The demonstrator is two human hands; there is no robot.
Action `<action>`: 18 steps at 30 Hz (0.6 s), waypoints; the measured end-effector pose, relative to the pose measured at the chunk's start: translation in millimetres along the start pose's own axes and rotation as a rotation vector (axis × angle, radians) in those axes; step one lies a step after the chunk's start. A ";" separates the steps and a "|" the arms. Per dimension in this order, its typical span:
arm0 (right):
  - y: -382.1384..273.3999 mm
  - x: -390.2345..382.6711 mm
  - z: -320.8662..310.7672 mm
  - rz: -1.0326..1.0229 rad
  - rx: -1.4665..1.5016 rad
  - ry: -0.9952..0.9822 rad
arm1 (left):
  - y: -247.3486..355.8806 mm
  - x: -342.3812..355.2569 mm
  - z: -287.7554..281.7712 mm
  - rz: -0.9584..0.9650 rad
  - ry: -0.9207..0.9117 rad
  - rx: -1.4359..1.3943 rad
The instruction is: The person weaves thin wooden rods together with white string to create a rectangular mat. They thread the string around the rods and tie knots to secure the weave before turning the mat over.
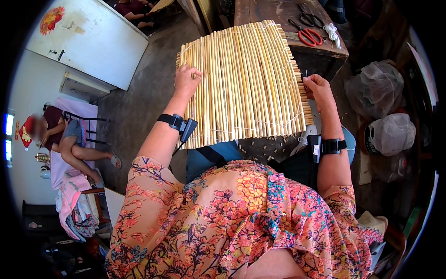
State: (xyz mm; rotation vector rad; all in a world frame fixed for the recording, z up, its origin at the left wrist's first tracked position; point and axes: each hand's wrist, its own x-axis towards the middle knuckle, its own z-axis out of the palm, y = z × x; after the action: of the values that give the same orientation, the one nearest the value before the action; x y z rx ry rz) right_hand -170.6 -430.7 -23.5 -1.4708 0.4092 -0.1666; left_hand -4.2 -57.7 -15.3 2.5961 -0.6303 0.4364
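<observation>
A mat of straight pale-yellow stalks, bound with white thread along its edges, lies tilted over my lap. My left hand is closed on its left edge, the fingers curled over the outer stalks. Beside the opposite edge, my right hand is closed in a pinch. A thin, needle-like thing pokes up from those fingertips; it is too small to make out fully. Part of a second layer of stalks shows under the mat's right side. Each wrist wears a black strap with a small device.
A worn wooden table ahead holds red-handled scissors, dark scissors and white cord. Cut stalk bits litter the floor. Plastic bags stand at right. Another person sits at left.
</observation>
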 end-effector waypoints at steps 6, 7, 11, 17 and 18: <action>-0.4 0.0 -1.1 -0.001 -0.013 0.002 | 4.0 0.7 -2.2 0.011 -0.008 0.000; 0.3 0.6 -2.2 -0.009 -0.009 0.004 | 5.7 1.4 -2.5 0.012 -0.013 0.001; -2.0 -1.4 1.1 0.011 -0.003 -0.006 | -1.6 1.4 -2.0 0.007 -0.040 -0.007; -2.8 -2.0 0.9 0.012 -0.005 0.006 | 3.6 0.1 -4.5 0.021 -0.060 0.000; -2.1 -1.6 0.1 0.012 0.005 0.006 | 5.4 -0.7 -4.8 0.011 -0.064 0.001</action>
State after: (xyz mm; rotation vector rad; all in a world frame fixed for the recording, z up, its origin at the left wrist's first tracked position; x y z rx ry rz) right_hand -171.7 -430.2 -21.2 -1.4635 0.4222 -0.1629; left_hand -8.4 -59.5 -9.6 2.6175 -0.6668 0.3584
